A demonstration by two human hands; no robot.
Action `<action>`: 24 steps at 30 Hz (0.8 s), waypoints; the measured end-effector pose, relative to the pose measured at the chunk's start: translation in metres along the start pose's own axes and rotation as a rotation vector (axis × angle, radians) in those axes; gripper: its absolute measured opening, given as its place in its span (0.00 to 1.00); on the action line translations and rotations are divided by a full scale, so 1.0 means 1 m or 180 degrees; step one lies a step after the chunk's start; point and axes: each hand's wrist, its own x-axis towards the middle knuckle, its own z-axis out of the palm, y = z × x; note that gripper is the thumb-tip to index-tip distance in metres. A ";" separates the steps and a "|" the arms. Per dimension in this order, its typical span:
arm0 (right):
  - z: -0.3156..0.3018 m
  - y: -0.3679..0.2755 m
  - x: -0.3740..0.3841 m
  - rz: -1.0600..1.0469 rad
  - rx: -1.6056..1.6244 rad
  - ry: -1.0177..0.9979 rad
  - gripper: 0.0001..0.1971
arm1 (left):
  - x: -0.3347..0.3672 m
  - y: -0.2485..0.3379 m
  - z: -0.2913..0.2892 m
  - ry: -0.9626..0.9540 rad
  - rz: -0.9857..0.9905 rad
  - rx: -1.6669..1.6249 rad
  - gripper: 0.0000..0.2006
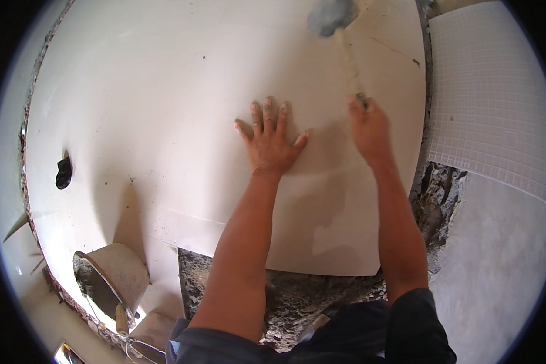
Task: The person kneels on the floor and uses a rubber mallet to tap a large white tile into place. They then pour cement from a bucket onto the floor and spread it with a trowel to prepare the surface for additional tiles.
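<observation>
My left hand point(269, 145) lies flat with spread fingers on a large pale floor tile point(330, 227). In my right hand point(371, 134) is the end of a mallet's light handle. The mallet point(348, 64) points away from me, its grey head slightly blurred at the top of the view. The head is over the pale tiled surface, and I cannot tell whether it touches it. Past the tile's near edge, rough grey mortar point(297, 300) shows between my forearms and in front of my body.
A mortar-stained bucket point(118, 273) leans at the lower left, with another container point(158, 337) beside it. A small black object point(64, 173) lies on the left. Rough rubble point(440, 194) fills a gap along the right, beside a wall with small white tiles point(491, 91).
</observation>
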 end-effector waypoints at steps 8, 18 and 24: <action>-0.028 0.060 -0.045 0.0465 0.0064 -0.0188 0.20 | 0.000 0.002 -0.001 -0.0012 -0.0030 0.0022 0.40; -0.051 0.084 -0.086 0.0644 -0.0176 0.0221 0.17 | 0.001 0.002 0.001 0.0055 -0.0026 0.0103 0.40; -0.051 0.083 -0.160 0.0256 0.0618 0.0996 0.15 | 0.002 0.003 0.001 0.0066 -0.0039 0.0283 0.39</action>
